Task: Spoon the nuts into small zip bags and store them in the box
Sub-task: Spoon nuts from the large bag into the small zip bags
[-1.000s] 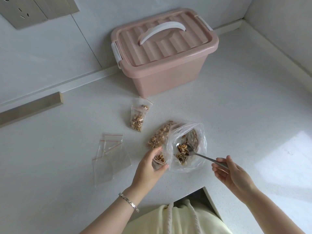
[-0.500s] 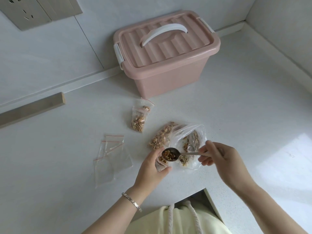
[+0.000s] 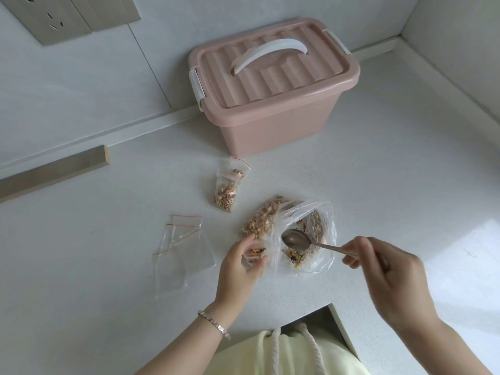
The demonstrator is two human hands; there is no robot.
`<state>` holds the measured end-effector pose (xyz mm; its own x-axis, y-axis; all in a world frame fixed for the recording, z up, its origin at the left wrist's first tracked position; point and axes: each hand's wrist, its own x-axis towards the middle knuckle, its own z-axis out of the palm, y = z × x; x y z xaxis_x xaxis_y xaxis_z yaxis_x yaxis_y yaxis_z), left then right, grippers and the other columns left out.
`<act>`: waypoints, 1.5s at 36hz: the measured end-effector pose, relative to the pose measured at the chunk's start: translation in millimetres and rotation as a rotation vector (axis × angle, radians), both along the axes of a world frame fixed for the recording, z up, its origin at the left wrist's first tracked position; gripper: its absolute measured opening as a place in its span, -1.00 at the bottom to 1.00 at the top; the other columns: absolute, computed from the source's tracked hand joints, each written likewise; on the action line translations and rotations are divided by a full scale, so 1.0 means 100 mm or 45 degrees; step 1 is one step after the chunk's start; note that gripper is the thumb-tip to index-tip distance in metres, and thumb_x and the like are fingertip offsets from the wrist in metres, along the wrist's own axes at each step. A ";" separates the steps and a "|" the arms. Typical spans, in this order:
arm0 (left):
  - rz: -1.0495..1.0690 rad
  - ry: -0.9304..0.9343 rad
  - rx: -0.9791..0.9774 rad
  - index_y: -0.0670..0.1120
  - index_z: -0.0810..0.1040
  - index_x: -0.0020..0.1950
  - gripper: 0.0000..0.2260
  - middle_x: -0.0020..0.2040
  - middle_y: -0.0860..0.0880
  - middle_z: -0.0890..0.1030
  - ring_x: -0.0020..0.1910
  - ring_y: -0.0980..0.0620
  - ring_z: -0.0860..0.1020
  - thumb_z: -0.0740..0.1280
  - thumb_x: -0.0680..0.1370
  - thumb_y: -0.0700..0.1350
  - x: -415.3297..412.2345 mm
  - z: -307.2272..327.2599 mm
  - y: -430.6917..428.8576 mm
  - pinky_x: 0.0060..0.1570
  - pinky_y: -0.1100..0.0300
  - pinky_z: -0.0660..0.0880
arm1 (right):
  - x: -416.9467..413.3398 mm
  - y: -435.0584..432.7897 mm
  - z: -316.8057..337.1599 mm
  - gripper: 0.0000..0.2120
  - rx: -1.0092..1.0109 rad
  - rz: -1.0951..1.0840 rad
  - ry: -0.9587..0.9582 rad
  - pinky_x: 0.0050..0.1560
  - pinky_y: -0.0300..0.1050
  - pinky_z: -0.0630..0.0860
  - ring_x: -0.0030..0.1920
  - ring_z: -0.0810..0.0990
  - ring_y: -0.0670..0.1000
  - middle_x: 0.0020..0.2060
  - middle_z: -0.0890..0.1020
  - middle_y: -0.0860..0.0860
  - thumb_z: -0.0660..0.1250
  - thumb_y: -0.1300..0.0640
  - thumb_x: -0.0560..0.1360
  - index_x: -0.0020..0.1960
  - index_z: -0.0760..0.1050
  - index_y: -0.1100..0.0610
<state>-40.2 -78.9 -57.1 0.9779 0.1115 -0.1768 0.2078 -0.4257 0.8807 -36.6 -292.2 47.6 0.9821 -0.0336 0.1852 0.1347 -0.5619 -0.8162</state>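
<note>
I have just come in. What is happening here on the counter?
A person is portioning nuts into small zip bags. The left hand holds a small zip bag with some nuts in it. The right hand holds a spoon, empty, over the large bag of nuts. One filled bag lies nearer the pink box, which stands closed by the wall; a second filled bag lies beside the large bag. Empty bags wait at the left.

Left hand point(image 3: 238, 266) pinches a small bag point(image 3: 255, 252); right hand point(image 3: 389, 269) grips the spoon point(image 3: 296, 239).
</note>
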 end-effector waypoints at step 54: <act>0.315 0.144 0.044 -0.11 0.37 -0.31 -0.75 -0.40 0.05 0.37 -0.41 0.15 0.32 0.44 0.41 -0.23 0.25 0.89 0.38 -0.39 0.35 0.26 | 0.04 0.29 0.14 -0.57 0.225 0.188 0.166 -0.39 -0.35 0.29 -0.44 0.36 -0.12 -0.44 0.46 -0.10 -0.07 -0.37 0.49 -0.26 0.36 -0.10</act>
